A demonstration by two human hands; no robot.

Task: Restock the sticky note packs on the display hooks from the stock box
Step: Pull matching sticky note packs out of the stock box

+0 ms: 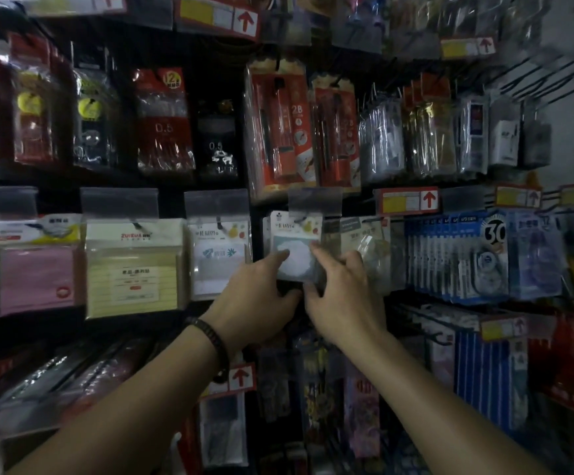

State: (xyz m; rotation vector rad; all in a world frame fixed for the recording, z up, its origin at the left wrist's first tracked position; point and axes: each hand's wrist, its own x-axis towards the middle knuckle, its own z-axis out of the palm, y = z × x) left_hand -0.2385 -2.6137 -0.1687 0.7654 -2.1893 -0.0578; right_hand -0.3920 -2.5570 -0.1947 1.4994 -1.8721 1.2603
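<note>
The left hand (261,296) and right hand (345,289) each pinch one sticky note pack (295,258) with fingers and thumb, at its hook (300,219). This looks like the hanging step. Next, seat it fully back and let go.

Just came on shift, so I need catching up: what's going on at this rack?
A person is restocking hanging stationery. Both hands hold one sticky note pack up at a hook in the middle row: the left hand at its lower left corner, the right hand along its right edge. Whether it is on the hook yet is unclear.
</note>
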